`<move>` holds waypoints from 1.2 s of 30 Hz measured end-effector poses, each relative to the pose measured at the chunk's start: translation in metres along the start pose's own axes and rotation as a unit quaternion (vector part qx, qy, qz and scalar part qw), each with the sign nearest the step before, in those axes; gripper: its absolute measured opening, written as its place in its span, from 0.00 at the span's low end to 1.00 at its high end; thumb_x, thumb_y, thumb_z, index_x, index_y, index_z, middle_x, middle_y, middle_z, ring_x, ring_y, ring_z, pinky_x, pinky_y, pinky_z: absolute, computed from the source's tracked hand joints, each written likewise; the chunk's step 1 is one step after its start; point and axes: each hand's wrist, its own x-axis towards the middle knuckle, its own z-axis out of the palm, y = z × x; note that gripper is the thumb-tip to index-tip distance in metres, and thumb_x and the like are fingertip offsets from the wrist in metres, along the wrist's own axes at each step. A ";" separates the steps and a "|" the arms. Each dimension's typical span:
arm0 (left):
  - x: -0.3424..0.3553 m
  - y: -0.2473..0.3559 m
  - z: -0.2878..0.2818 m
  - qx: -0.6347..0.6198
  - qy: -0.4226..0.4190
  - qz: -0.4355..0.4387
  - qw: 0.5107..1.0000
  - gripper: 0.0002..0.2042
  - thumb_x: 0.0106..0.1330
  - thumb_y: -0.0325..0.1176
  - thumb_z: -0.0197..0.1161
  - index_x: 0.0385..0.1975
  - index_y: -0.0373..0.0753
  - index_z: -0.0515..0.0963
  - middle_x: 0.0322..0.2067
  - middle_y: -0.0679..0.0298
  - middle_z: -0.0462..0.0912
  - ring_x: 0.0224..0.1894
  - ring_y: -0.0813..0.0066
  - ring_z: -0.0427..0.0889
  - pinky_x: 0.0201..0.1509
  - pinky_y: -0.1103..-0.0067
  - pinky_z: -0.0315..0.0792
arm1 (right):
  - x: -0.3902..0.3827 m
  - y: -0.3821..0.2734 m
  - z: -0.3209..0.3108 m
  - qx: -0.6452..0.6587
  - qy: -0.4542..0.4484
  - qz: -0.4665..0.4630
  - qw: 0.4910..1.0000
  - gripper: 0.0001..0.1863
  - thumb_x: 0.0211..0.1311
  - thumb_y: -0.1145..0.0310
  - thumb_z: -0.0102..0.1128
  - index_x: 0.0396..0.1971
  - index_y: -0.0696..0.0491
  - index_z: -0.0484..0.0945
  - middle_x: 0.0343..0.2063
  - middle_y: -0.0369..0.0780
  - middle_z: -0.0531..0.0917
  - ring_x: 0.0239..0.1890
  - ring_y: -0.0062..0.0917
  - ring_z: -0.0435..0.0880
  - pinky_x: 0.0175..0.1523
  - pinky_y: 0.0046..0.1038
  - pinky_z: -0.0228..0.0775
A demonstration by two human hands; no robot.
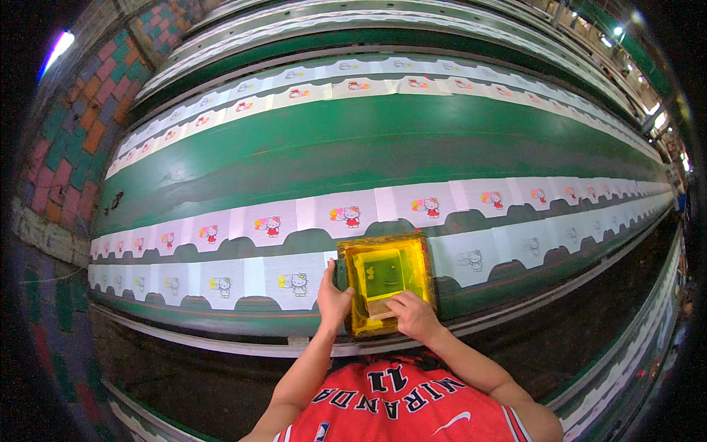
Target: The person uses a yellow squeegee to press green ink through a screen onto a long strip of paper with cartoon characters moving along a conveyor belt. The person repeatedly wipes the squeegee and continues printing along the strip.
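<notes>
A yellow screen printing frame (426,264) lies flat over the nearest row of pale cloth pieces (243,281) on the long green table. My left hand (336,300) grips the frame's left side, its fingers along the outer edge. In my right hand (414,317) is a wooden squeegee (381,307), held inside the frame near its front side. The mesh (384,274) shows a darker green window with small marks. Left of the frame, the cloths bear a cartoon cat outline with yellow patches; those to the right show grey outlines. The cloth under the frame is hidden.
Just beyond lies a row of pinkish cloths (276,225) with fully coloured prints. More printed rows (294,96) run along the far side of the green table (294,140). A pale rail (213,343) edges the near side. A patchwork brick wall (74,125) stands left.
</notes>
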 end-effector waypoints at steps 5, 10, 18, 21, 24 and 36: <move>-0.006 0.024 0.011 -0.042 0.012 0.031 0.999 0.42 0.49 0.20 0.67 0.71 0.35 0.62 0.63 0.48 0.75 0.63 0.60 0.77 0.66 0.73 0.69 | -0.002 0.016 -0.024 0.011 0.004 -0.007 1.000 0.09 0.52 0.76 0.58 0.35 0.56 0.80 0.37 0.43 0.82 0.42 0.40 0.82 0.48 0.38 0.77; -0.022 0.065 0.073 -0.148 0.001 0.034 0.988 0.42 0.49 0.18 0.67 0.71 0.33 0.62 0.63 0.49 0.75 0.62 0.64 0.76 0.66 0.74 0.68 | -0.023 0.057 -0.082 0.003 0.019 0.004 1.000 0.09 0.51 0.75 0.59 0.35 0.56 0.80 0.37 0.44 0.82 0.43 0.41 0.82 0.49 0.39 0.77; -0.047 0.104 0.186 -0.098 -0.003 0.001 0.995 0.42 0.50 0.22 0.68 0.71 0.37 0.63 0.62 0.46 0.75 0.64 0.57 0.75 0.66 0.71 0.69 | -0.077 0.143 -0.146 -0.016 0.004 0.034 0.999 0.11 0.50 0.78 0.60 0.37 0.57 0.80 0.38 0.45 0.83 0.44 0.42 0.82 0.50 0.39 0.77; -0.050 0.111 0.199 -0.045 0.014 0.027 0.999 0.42 0.50 0.23 0.67 0.71 0.39 0.63 0.62 0.46 0.76 0.60 0.57 0.79 0.63 0.71 0.71 | -0.088 0.159 -0.150 -0.002 0.009 0.027 1.000 0.12 0.50 0.78 0.60 0.37 0.57 0.80 0.38 0.45 0.83 0.44 0.42 0.82 0.50 0.40 0.77; -0.050 0.119 0.201 -0.024 0.006 0.007 1.000 0.42 0.50 0.24 0.67 0.72 0.40 0.62 0.62 0.48 0.76 0.54 0.58 0.83 0.59 0.71 0.73 | -0.091 0.166 -0.151 -0.004 0.017 0.010 1.000 0.13 0.49 0.79 0.60 0.38 0.57 0.80 0.38 0.45 0.82 0.44 0.42 0.82 0.49 0.39 0.77; -0.049 0.126 0.200 0.013 -0.029 -0.049 0.998 0.42 0.50 0.26 0.68 0.71 0.41 0.62 0.58 0.47 0.78 0.54 0.49 0.82 0.57 0.67 0.75 | -0.114 0.156 -0.159 0.013 -0.014 -0.002 1.000 0.16 0.48 0.78 0.58 0.41 0.57 0.81 0.39 0.44 0.82 0.44 0.41 0.81 0.51 0.39 0.76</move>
